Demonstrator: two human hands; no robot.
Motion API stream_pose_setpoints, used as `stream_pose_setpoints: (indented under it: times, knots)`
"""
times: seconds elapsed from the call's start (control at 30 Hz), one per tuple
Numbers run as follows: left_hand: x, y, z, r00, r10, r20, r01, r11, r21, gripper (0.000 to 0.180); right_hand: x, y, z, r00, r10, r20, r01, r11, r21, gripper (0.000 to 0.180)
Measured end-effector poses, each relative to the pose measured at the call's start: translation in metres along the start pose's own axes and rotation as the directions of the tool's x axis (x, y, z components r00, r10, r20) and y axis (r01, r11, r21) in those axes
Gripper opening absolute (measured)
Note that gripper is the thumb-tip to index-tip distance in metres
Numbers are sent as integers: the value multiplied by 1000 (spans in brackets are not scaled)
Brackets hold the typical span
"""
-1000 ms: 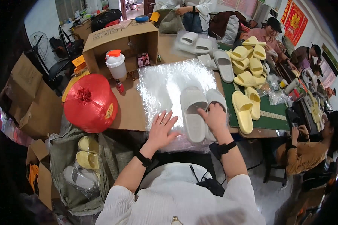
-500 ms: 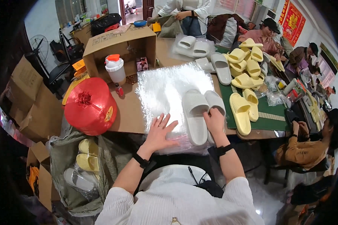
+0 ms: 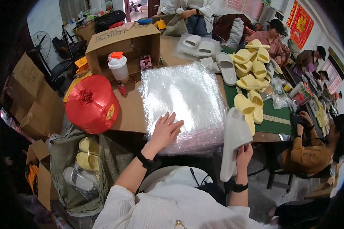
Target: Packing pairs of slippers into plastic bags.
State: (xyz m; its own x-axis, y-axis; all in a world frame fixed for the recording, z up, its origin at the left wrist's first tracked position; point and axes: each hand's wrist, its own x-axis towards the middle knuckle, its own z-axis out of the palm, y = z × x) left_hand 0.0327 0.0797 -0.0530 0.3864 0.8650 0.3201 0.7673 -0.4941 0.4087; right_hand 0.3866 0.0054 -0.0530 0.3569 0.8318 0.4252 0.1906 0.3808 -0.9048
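My right hand [image 3: 243,155] grips a pale grey slide slipper [image 3: 230,152] by its strap, holding it tipped on edge off the table's front right edge. The slipper's toe points away from me. Whether a second slipper is in the same grasp is hidden. With fingers stretched out, my left hand [image 3: 165,131] rests on the near part of a stack of clear plastic bags [image 3: 183,99] and holds nothing.
On the right, yellow slippers [image 3: 252,82] pile up on a green mat [image 3: 269,127]. A red roll of twine [image 3: 93,103], a white jug [image 3: 118,68] and an open cardboard box [image 3: 122,38] stand left. A sack [image 3: 65,152] with bagged slippers sits lower left. Other people work nearby.
My right hand has lifted the pale grey slipper off the plastic stack, moving it right and toward me. The left hand stays on the bags, its fingers closer together.
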Motion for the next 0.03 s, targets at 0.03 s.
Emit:
stream_pose_setpoints:
  times: [0.03]
  knots:
    - [3, 4, 3, 1000, 12, -22, -12, 1000, 5, 43, -4, -3, -12, 995, 83, 62, -84, 996, 18, 36]
